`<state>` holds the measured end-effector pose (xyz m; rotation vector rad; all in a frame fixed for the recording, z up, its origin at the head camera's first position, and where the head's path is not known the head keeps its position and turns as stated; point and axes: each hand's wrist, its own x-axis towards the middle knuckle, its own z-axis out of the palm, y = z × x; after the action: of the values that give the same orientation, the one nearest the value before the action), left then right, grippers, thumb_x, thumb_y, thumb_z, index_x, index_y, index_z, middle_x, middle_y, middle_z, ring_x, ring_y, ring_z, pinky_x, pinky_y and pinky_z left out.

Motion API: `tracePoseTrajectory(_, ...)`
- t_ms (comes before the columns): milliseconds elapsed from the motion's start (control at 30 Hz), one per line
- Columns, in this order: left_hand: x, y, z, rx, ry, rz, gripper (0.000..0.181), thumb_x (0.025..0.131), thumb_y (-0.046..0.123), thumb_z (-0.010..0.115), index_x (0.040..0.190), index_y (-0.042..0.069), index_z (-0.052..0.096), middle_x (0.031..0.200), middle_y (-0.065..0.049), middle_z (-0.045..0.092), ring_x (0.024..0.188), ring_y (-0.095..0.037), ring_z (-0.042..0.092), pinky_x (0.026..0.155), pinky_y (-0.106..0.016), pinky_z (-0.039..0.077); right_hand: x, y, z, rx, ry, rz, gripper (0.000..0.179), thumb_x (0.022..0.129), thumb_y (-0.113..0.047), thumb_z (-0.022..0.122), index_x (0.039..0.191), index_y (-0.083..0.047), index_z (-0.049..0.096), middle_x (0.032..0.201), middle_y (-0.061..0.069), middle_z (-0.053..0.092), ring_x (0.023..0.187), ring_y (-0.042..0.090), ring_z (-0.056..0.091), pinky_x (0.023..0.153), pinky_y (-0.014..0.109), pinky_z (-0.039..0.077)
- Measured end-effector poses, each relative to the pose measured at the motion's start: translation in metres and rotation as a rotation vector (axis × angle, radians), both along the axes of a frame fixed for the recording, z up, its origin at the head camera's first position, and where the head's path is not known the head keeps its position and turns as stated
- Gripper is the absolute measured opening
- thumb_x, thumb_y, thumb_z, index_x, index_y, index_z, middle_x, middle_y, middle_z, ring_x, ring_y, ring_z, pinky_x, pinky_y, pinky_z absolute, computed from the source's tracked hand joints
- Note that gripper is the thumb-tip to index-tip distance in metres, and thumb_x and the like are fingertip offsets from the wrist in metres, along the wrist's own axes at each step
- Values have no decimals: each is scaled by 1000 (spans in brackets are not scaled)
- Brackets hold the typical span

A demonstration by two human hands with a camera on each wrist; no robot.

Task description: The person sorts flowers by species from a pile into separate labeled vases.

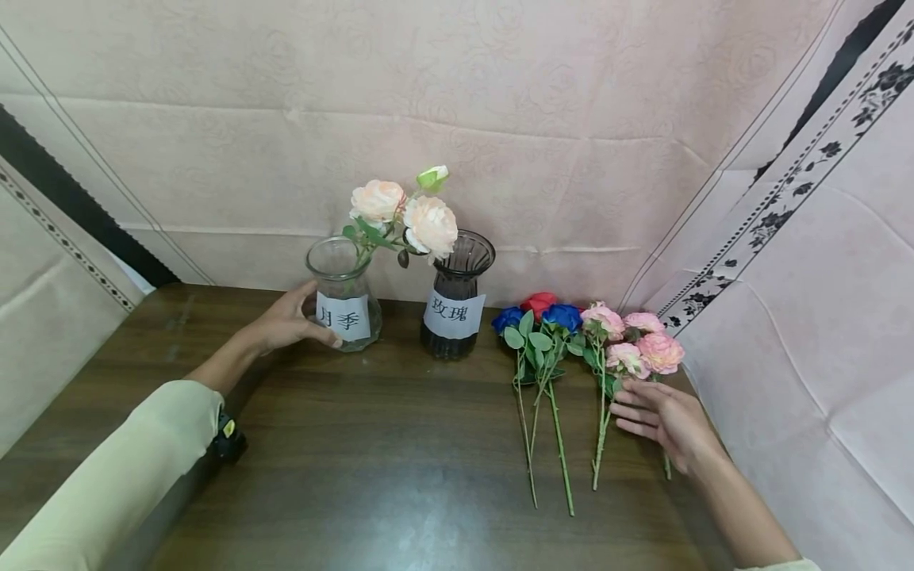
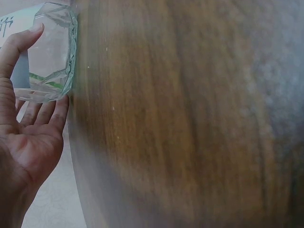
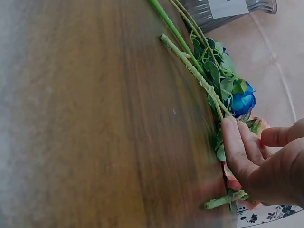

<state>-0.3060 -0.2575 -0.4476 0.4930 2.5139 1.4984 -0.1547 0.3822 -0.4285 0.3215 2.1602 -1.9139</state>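
Observation:
On the left side of the table, my left hand [image 1: 282, 321] holds a clear glass vase [image 1: 374, 327] low on its body, thumb across the front by the white label. Peach flowers [image 1: 431, 228] with a green bud lean out of this vase to the right. In the left wrist view, the thumb and fingers [image 2: 47, 111] lie on opposite sides of the glass. At the right, my right hand [image 1: 674, 424] is beside the pink flowers [image 1: 660, 353], its fingers extended over the stems just below the blooms. In the right wrist view, the fingertips overlap a green stem [image 3: 192, 71].
A dark glass vase [image 1: 448, 347] with a white label stands right of the clear one. Blue roses [image 1: 562, 317] and a red rose [image 1: 539, 302] lie between it and the pink flowers, stems toward the front. Pale cloth [image 1: 500, 159] hangs behind the wooden table [image 1: 357, 460].

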Motion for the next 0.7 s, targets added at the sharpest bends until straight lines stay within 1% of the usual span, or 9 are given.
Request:
tracePoseTrajectory(133, 0, 0, 1, 2, 0, -1, 104, 81, 10, 100, 168, 17, 43, 148, -15, 70, 130, -20, 67, 104, -24, 56, 3, 4, -2, 15, -29, -4, 63, 123, -28, 46, 170, 11, 32, 129, -1, 81, 109, 10, 83, 101, 37, 68)
tracePoseTrajectory(333, 2, 1, 3, 13, -8, -1, 105, 81, 9, 100, 168, 18, 43, 148, -15, 70, 130, -21, 67, 104, -25, 56, 7, 8, -5, 27, -61, 19, 61, 123, -23, 43, 169, 15, 29, 139, 9, 79, 109, 12, 83, 101, 40, 68)
tracePoseTrajectory(500, 2, 1, 3, 17, -4, -2, 106, 80, 8, 101, 169, 19, 43, 147, -15, 70, 129, -22, 68, 103, -26, 57, 11, 7, -5, 30, -103, 61, 59, 122, -21, 45, 166, 16, 33, 135, 10, 80, 109, 15, 83, 99, 42, 69)
tracePoseTrajectory(633, 2, 1, 3, 12, -2, -1, 108, 80, 9, 101, 170, 20, 42, 147, -15, 69, 129, -23, 67, 103, -27, 57, 13, 5, -6, 20, -136, 101, 54, 121, -20, 49, 161, 16, 42, 129, 10, 82, 108, 15, 83, 98, 41, 69)
tracePoseTrajectory(700, 2, 1, 4, 8, -5, 2, 108, 80, 9, 101, 170, 20, 42, 148, -14, 69, 130, -25, 67, 104, -27, 57, 13, 3, -7, 22, -147, 107, 49, 120, -19, 51, 156, 14, 49, 127, 11, 83, 108, 14, 83, 97, 40, 69)
